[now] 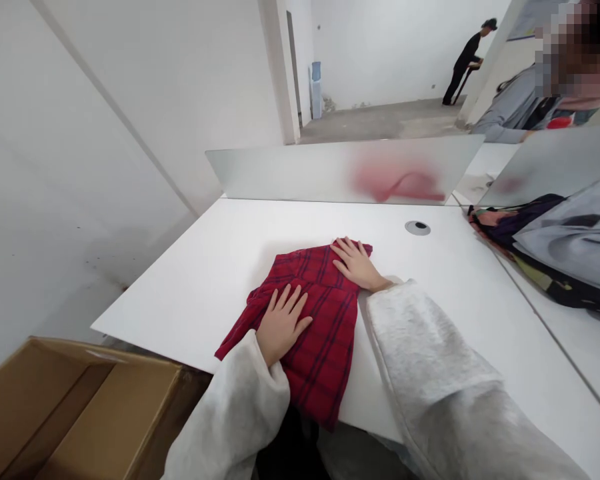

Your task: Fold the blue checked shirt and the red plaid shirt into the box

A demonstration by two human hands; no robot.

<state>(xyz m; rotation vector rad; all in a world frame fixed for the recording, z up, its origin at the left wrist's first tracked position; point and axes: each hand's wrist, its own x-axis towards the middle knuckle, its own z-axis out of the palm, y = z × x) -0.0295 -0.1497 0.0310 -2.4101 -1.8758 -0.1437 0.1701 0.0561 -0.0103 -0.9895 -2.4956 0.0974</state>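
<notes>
A red plaid garment with dark blue lines (pixel 325 333) lies partly folded on the white table (pixel 190 280), its near end hanging over the front edge. My left hand (pixel 281 325) rests flat on its middle-left part, fingers spread. Farther back, my right hand (pixel 359 265) presses flat on the garment's upper right corner, fingers also apart. Neither hand grips the cloth. Whether it is a shirt or another garment I cannot tell.
An open cardboard box (pixel 105 413) stands at the lower left. A frosted divider (pixel 290 173) runs along the table's back edge. A cable hole (pixel 418 228) sits at back right. Piled clothes (pixel 570 247) lie on the right. Another person (pixel 515 107) is beyond the divider.
</notes>
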